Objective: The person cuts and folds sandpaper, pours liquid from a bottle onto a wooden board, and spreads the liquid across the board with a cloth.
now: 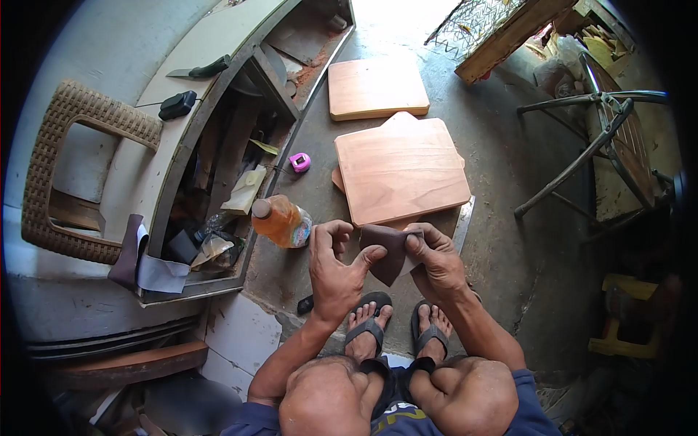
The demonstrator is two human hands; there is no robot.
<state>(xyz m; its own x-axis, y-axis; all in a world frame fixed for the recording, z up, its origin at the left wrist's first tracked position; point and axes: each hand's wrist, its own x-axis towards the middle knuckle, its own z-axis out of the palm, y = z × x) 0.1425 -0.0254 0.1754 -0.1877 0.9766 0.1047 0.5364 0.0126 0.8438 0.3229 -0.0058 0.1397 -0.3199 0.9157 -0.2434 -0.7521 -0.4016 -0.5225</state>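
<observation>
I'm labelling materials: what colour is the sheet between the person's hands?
Mostly dark brown; the sheet shows best in the head view, the only one.

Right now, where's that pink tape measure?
In the head view, the pink tape measure lies on the floor left of the wooden boards, beside the open cabinet and just beyond the bottle.

At centre, a sheet point(385, 247) is between the left grip point(336, 272) and the right grip point(438, 265), below stacked boards point(403, 171). Left of these are a bottle point(280, 224) and tape measure point(299, 162); a knife point(209, 68) lies on the upper-left cabinet point(218, 33).
</observation>
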